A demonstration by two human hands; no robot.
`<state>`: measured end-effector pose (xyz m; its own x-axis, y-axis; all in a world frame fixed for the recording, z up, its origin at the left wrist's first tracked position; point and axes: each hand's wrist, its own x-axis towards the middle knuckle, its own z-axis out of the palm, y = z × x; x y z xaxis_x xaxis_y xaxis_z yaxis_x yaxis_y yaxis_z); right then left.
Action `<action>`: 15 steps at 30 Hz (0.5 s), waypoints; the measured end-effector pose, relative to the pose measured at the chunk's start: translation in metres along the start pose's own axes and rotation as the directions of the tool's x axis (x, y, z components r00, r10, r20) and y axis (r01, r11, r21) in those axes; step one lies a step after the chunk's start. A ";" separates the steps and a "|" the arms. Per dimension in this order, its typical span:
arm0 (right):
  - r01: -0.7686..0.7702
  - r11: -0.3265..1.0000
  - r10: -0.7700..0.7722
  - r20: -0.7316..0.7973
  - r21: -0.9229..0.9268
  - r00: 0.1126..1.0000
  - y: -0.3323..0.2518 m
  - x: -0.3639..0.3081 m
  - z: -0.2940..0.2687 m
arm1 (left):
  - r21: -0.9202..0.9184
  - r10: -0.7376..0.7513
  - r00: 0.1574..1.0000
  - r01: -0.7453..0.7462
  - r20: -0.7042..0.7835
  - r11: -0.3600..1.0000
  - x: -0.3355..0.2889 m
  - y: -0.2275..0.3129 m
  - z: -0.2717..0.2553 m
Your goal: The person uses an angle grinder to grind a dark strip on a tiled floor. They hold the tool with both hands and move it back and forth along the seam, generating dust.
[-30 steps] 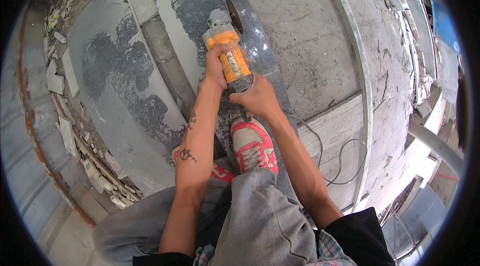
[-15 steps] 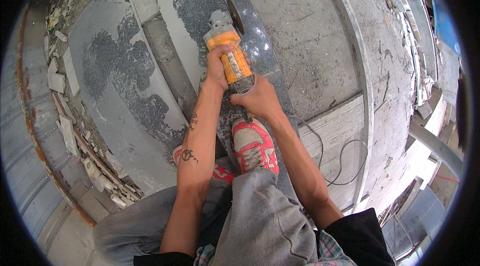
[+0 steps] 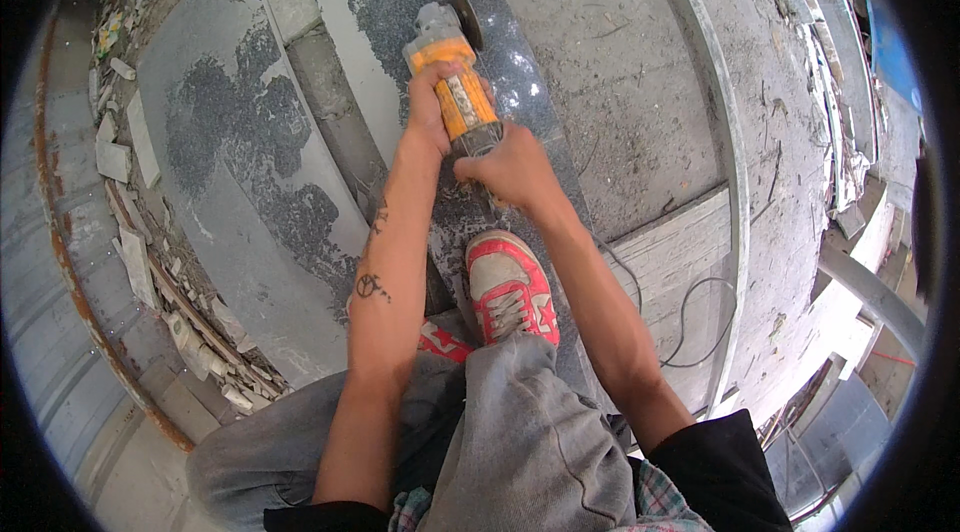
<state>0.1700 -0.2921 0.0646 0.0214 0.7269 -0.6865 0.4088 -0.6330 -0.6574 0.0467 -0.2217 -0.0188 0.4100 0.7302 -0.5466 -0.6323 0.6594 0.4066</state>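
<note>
Grinder: the orange and grey grinder (image 3: pixel 468 112) is over the dark slab (image 3: pixel 545 157), between its left and right edges, with its head toward the far end.
Disc: the round disc (image 3: pixel 465 16) stands on its edge at the right side of the head, nearer the slab's right edge. It is a bit hard to see here, so I can't tell if its low edge touches the stone.
Left hand: the left hand (image 3: pixel 430 104) wraps snugly round the fat orange middle, close behind the head, maybe to steady the heavy front.
Right hand: the right hand (image 3: pixel 512 168) curls tight round the thin back end, thumb on the left side. Two hands set apart like this likely stop the tool from twisting.
Right shoe: the red and cream right shoe (image 3: pixel 508 287) is on the slab just behind the tool, perhaps so the person's weight helps keep the stone still.
Left shoe: the left shoe (image 3: pixel 442 340) shows only in part, near the slab's left edge.
Cord: the thin cord (image 3: pixel 684 317) loops past the slab's right edge, well away from the disc, which seems a safe spot.
Patchy sheet: a grey patchy sheet (image 3: pixel 205 232) lies past the slab's left edge, with a gap between.
</note>
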 end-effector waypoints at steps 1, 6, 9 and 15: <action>-0.045 0.998 0.043 0.036 0.045 0.998 -0.008 0.000 -0.003 | 0.001 -0.006 1.000 0.006 -0.007 1.000 0.003 0.003 -0.001; -0.014 1.000 0.014 -0.007 -0.004 1.000 0.001 0.007 -0.001 | -0.033 -0.049 0.998 0.048 -0.031 0.998 0.006 0.003 0.001; 0.007 0.998 -0.007 0.007 -0.068 1.000 0.009 -0.003 0.001 | 0.036 -0.052 0.997 0.054 -0.049 0.998 -0.009 -0.008 -0.004; 0.001 0.994 -0.004 -0.028 -0.112 1.000 0.017 -0.014 -0.001 | -0.002 -0.046 0.998 0.046 -0.040 0.999 -0.015 -0.022 0.001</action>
<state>0.1777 -0.3122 0.0634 0.0452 0.7367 -0.6747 0.5087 -0.5982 -0.6191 0.0548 -0.2469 -0.0187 0.4120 0.6915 -0.5934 -0.6144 0.6917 0.3794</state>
